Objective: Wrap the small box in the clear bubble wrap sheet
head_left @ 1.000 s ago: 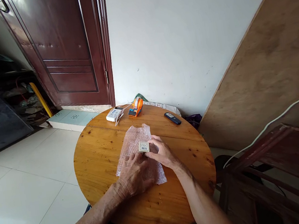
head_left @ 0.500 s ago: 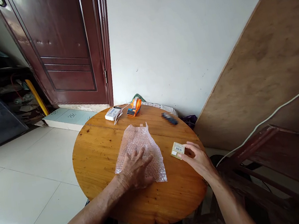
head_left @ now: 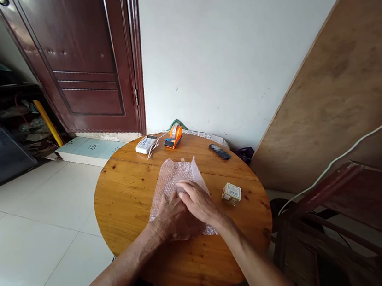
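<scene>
A sheet of bubble wrap [head_left: 167, 176] lies on the round wooden table [head_left: 121, 202]. My left hand [head_left: 175, 217] rests flat on it with the fingers spread, partly covered by the other hand. My right hand [head_left: 198, 201] is over the wrap, its fingers outstretched and overlapping the left hand's fingers; it holds nothing. To the right of both hands stands a small cardboard box [head_left: 231, 194] with a barcode on its top, apart from them.
Toward the back of the table are a white power strip [head_left: 146, 144] with its cord, an orange tape dispenser [head_left: 173, 136] and a dark blurred-out object [head_left: 219, 151]. A wooden chair [head_left: 343, 194] stands at the right; a wall [head_left: 222, 55] rises behind.
My right hand has let go of the small box and moved left onto the bubble wrap beside my left hand. The box stays on the table. My left hand remains on the wrap.
</scene>
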Demonstrator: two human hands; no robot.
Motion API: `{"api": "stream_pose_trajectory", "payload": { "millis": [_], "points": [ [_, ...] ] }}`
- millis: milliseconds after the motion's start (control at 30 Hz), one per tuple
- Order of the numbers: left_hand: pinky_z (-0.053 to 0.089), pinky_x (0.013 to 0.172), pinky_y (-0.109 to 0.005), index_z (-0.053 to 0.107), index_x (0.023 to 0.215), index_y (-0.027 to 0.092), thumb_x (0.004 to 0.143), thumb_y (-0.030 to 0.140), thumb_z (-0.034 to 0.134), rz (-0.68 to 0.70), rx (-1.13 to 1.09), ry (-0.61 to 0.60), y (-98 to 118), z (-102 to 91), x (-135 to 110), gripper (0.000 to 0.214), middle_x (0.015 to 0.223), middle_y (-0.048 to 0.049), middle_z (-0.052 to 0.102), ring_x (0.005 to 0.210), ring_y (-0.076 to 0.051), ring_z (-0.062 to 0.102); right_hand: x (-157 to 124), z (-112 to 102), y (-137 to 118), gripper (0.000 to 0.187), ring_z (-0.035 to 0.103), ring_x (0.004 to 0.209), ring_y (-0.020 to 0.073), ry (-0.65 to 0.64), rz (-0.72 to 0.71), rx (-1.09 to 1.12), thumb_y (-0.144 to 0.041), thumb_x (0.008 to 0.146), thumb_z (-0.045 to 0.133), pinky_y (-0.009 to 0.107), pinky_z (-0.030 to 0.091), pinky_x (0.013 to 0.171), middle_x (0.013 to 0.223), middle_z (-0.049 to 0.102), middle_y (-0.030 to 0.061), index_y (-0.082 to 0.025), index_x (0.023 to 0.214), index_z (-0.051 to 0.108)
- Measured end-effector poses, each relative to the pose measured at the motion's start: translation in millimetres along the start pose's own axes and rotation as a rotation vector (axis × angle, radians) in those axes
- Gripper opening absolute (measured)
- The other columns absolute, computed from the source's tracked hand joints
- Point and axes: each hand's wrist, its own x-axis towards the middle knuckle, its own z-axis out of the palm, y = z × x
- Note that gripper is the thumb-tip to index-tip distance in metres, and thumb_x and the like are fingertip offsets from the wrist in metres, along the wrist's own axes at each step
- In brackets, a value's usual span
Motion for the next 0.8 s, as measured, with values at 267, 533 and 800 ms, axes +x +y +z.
{"api": "stream_pose_trajectory", "payload": {
  "millis": [267,533,800],
  "points": [
    [0.044,0.096,-0.057,0.056,0.126,0.023,0.074,0.056,0.064,0.032,-0.032,-0.009,-10.0,-13.8,1.8,0.062,0.121,-0.0114,0.06,0.114,-0.036,0.051,2.1,16.6,64.2,0.041,0.05,0.128,0.0244,0.037,0.177,-0.211,-0.014,0.092,0.035,0.043,0.039,0.108,0.137,0.056,0.0143,-0.013,0.126,0.057],
    [0.041,0.102,-0.05,0.06,0.12,0.019,0.085,0.038,0.056,-0.026,0.059,0.139,-27.0,-16.4,39.8,0.04,0.131,-0.0139,0.056,0.122,-0.033,0.049,-2.7,25.1,61.5,0.041,0.048,0.129,0.0249,0.064,0.16,-0.23,-0.011,0.09,0.038,0.044,0.039,0.108,0.136,0.056,0.0131,-0.016,0.125,0.058],
    [0.022,0.115,-0.054,0.051,0.135,0.024,0.081,0.052,0.061,-0.073,0.014,0.121,-48.9,2.4,36.7,0.061,0.15,-0.0114,0.041,0.141,-0.032,0.031,-3.0,23.0,56.1,0.04,0.046,0.13,0.0255,0.066,0.185,-0.249,-0.014,0.091,0.039,0.043,0.037,0.108,0.138,0.054,0.0132,-0.014,0.127,0.056]
  ]
}}
